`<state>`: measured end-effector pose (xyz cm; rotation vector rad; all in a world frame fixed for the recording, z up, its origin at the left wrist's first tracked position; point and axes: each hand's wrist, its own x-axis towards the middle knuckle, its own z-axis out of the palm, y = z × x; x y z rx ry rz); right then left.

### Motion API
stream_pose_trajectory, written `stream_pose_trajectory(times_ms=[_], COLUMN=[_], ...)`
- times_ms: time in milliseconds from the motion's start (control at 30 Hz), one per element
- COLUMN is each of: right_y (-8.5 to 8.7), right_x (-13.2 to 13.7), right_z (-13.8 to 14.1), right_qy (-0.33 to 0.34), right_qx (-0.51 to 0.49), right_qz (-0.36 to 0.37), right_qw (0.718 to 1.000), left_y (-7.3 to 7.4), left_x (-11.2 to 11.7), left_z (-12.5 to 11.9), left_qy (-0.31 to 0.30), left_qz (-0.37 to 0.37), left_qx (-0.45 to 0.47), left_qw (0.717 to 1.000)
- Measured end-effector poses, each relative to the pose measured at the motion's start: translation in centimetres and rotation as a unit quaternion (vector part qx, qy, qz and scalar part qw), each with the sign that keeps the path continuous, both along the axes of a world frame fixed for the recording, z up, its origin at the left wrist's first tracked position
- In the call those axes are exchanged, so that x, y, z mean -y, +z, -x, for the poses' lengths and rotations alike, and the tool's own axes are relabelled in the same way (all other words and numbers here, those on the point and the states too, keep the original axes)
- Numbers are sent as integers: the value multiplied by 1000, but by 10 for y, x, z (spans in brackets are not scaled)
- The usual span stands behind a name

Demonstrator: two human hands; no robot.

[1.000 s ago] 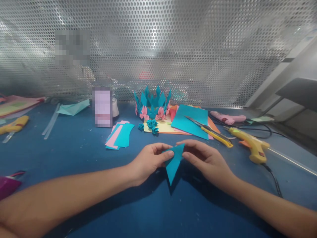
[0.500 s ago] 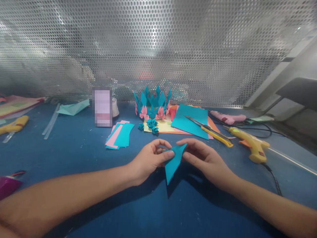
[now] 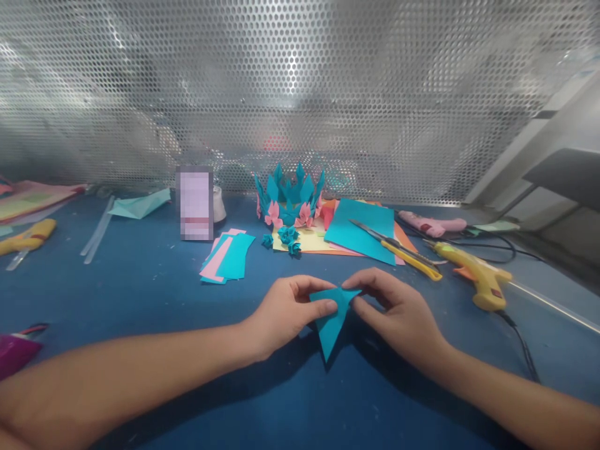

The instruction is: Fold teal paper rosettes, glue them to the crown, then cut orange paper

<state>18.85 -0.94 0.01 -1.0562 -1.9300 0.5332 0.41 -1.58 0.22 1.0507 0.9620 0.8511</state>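
Between my two hands is a folded blue paper (image 3: 332, 328), a triangle with its long tip pointing down toward the table. My left hand (image 3: 290, 315) pinches its left part, thumb on the front face and fingers behind. At the upper right corner, the thumb and forefinger of my right hand (image 3: 398, 306) close on the paper's edge. Beyond my hands stands a blue paper crown (image 3: 290, 197) with pink paper flowers, and several small blue folded roses (image 3: 287, 236) lie before it.
Blue and pink paper strips (image 3: 229, 256) lie left of centre near a blurred upright panel (image 3: 195, 203). Right of the crown are coloured sheets (image 3: 360, 228), a yellow utility knife (image 3: 407, 255), and yellow (image 3: 482, 272) and pink (image 3: 431, 223) glue guns with cords. A perforated metal screen (image 3: 290, 81) rises behind.
Both hands and the folded paper have moved slightly down and to the right. The paper now faces me more broadly, its top edge flatter.
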Motion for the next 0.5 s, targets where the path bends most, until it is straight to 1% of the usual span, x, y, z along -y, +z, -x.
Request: stream_pose_trajectory(times_ms=[67, 167, 267, 367, 500], right_y=[3, 9, 13, 14, 13], right_x=[2, 3, 3, 3, 3], right_z=[-1, -2, -2, -1, -2], right_qy=[-1, 30, 57, 52, 19], right_qx=[32, 70, 94, 106, 117], right_qz=[-57, -147, -203, -219, -187], right_qw=[998, 986, 973, 968, 975], left_y=[1, 1, 0, -2, -4], left_x=[1, 1, 1, 2, 2], left_z=[0, -1, -1, 0, 0], left_qy=[0, 5, 9, 9, 18], left_qz=[-1, -5, -5, -6, -7], left_qx=[-9, -16, -24, -33, -33], left_qw=[1000, 1000, 1000, 999, 999])
